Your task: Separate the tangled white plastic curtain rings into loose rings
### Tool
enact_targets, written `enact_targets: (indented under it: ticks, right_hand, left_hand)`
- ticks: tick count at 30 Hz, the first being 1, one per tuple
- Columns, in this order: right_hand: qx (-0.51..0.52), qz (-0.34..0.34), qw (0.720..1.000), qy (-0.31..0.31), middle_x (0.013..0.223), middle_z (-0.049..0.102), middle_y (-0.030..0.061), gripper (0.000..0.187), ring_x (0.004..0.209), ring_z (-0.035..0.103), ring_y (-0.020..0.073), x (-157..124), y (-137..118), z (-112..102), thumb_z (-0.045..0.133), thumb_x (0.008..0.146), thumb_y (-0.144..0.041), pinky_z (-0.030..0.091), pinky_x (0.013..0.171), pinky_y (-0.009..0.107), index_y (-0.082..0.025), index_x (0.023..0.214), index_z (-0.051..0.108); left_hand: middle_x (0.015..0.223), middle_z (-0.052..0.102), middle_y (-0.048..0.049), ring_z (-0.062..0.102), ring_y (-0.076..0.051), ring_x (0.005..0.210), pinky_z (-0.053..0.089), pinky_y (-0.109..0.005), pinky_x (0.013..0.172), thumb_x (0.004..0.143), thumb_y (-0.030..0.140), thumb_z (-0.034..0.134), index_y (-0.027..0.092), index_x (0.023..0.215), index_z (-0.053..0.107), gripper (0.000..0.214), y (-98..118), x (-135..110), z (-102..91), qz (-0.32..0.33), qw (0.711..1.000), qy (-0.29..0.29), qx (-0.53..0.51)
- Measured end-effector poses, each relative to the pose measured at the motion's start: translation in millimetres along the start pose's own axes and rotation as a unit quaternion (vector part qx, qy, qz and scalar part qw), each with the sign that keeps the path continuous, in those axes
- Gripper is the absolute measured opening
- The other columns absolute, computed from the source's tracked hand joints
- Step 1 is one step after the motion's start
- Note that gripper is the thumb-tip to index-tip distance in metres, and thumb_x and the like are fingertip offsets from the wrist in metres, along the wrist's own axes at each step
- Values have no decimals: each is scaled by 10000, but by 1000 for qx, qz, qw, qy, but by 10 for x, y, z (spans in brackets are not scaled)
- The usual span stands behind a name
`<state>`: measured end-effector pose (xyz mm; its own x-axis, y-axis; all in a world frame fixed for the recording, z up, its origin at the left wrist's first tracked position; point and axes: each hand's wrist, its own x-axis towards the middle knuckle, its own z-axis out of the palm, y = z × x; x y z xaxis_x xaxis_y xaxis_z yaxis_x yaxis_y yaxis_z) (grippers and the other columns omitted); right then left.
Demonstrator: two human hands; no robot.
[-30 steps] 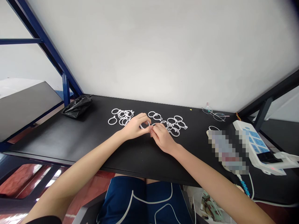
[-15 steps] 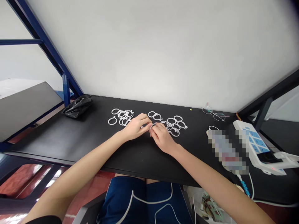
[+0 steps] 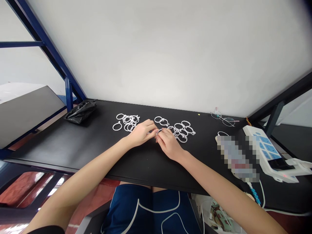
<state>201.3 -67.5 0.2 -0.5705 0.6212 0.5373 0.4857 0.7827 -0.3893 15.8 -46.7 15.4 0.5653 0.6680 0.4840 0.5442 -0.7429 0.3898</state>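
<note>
My right hand [image 3: 168,143] is closed around a white curtain ring [image 3: 159,130], of which only a small arc shows between the fingers. The fingertips of my left hand [image 3: 143,132] are pinched at the near side of that same ring and meet the right fingers; the exact contact is hidden. Just beyond my left hand lies a cluster of white curtain rings [image 3: 127,120] with small eyelets. Another group of rings [image 3: 183,132] is spread to the right of my right hand. Two overlapping rings [image 3: 158,120] rest behind both hands.
On the black table [image 3: 97,139], a black plastic bag [image 3: 81,111] lies at the far left. Eyeglasses [image 3: 228,122] are near the wall. At right are a blurred phone [image 3: 236,159] on a cable and a white power strip [image 3: 266,149] with a plug.
Both hands stay together on the ring, with only slight finger movement. The rings on the table have not moved.
</note>
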Motion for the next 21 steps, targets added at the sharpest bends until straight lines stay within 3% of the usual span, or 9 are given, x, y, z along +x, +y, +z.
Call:
enact_targets:
  ticks: [21]
  right_hand:
    - [-2, -3, 1000, 1, 724, 548, 37, 285, 761, 498, 190, -7, 14, 11, 351, 983, -164, 441, 829, 380, -204, 732, 479]
  left_hand:
    - [831, 583, -47, 501, -162, 803, 433, -285, 726, 976, 307, 419, 166, 814, 569, 262, 9, -4, -3, 4, 1000, 13, -1]
